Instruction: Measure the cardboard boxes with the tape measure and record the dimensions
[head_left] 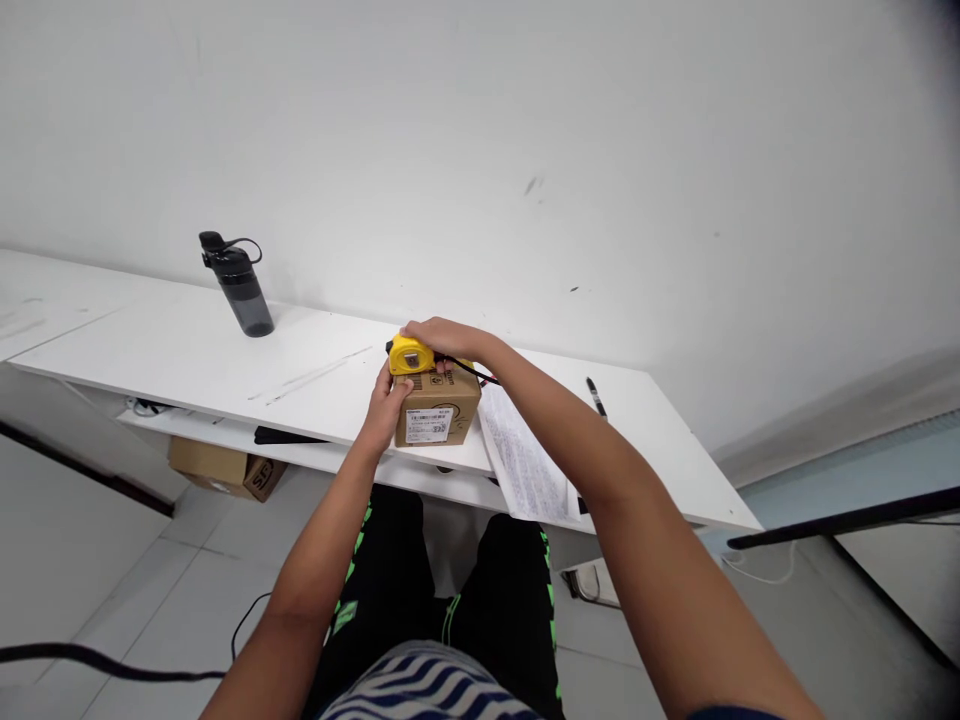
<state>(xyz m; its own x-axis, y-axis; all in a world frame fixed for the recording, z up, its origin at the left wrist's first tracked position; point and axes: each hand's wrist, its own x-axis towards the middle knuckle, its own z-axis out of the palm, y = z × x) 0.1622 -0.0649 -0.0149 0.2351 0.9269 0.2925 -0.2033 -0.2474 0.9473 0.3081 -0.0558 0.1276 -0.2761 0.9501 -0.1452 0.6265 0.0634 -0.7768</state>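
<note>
A small brown cardboard box [439,410] with a white label stands near the front edge of the white desk [187,350]. On top of it lies a yellow tape measure [409,355]. My right hand [442,338] is curled over the tape measure from behind and grips it. My left hand [390,405] is pressed against the box's left side, thumb reaching up to the tape measure. A thin dark strap runs from the tape measure to the right.
A dark water bottle [241,285] stands at the desk's back left. A printed sheet [525,465] hangs over the front edge right of the box, a black pen [596,397] beyond it. Another cardboard box [225,468] sits under the desk. Cables lie on the floor.
</note>
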